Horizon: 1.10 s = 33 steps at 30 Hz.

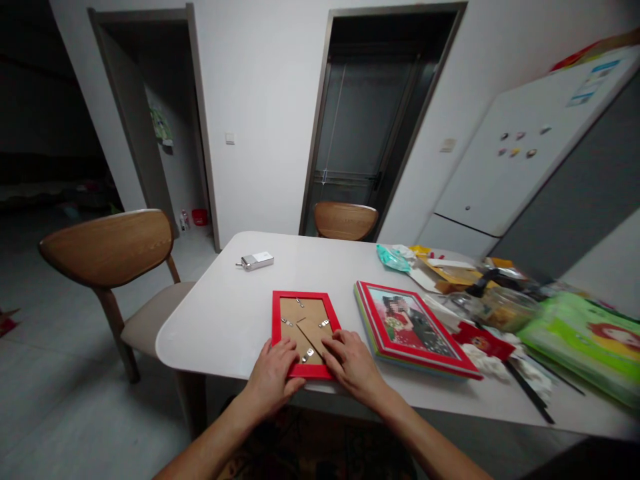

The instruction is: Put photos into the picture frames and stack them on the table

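Observation:
A red picture frame [303,313] lies face down on the white table [225,313], showing its brown backing board with small metal clips. My left hand [274,373] rests on the frame's near left corner, fingers curled onto the board. My right hand [350,363] lies on the near right corner, its fingertips pressed down at a clip. A stack of frames [413,330], topped by a red one holding a photo, sits just to the right.
A small silver device [256,261] lies at the table's far left. Clutter fills the right side: a glass jar [505,307], green packages [585,337], papers, a black stick [530,393]. Wooden chairs stand left [113,250] and behind [345,220]. A fridge [525,153] is right.

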Tool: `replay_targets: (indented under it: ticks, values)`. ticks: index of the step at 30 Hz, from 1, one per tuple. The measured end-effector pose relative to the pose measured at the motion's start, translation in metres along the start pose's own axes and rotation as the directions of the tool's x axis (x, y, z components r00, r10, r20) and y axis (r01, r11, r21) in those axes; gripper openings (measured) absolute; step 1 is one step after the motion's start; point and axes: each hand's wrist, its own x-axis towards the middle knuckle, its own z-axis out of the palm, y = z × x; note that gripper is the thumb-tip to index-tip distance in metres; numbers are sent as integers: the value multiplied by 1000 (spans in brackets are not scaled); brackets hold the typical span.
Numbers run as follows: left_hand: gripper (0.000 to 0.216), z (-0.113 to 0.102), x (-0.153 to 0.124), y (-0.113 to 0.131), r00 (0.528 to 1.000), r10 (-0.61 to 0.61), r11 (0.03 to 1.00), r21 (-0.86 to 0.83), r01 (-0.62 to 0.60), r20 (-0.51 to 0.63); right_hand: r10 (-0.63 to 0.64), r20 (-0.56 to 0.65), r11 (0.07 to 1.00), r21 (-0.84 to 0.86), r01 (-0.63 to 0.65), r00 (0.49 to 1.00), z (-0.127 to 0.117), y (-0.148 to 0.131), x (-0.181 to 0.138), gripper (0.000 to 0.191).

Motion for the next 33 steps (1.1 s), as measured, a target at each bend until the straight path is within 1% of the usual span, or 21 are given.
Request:
replay_targets:
  ticks: [3,6,8,10,14,19,22,23,25,27,29,31,33]
  values:
    - [26,0,1,-3,1000,14,1000,-6,-14,-6,46,14,997,-61,-45,999,0,5,16,28]
    - [25,-1,2,-3,1000,28,1000,5,-28,-5,126,37,986,-111,-121,991,4,10,31,29]
    - [26,-2,2,-2,1000,29,1000,13,-29,-4,147,71,984,-107,-139,987,7,11,37,28]
    - [28,-2,2,-1,1000,15,1000,16,-14,-7,143,87,988,-79,-136,986,10,11,39,27]
    - [31,-2,1,1,1000,-11,1000,12,11,-21,122,68,992,-26,-120,990,11,13,40,26]
    - [27,-2,0,1,999,1,1000,8,0,-32,106,71,994,-6,-105,992,11,17,40,26]
    - [26,-4,-1,-1,1000,-2,1000,-5,2,-17,92,20,996,-4,-92,996,9,15,34,27]
    - [26,-5,-1,-1,1000,-5,1000,-12,5,-10,75,-4,997,0,-75,997,9,12,31,26]
    - [26,-6,-1,-3,1000,-7,1000,-25,7,-1,-10,-24,999,34,11,1000,6,3,23,26]
    - [27,-6,-2,-6,1000,-5,999,-35,5,-8,-136,8,986,99,134,991,3,-9,16,26]
    - [29,-4,-2,-8,1000,2,999,-44,-3,-25,-231,65,964,153,219,971,-2,-20,10,25]
    - [29,-2,-1,-10,999,12,999,-52,-14,-39,-264,102,955,171,244,959,-5,-28,6,23]
    - [31,1,-1,-11,998,22,998,-57,-25,-51,-268,115,953,179,246,957,-8,-31,4,22]
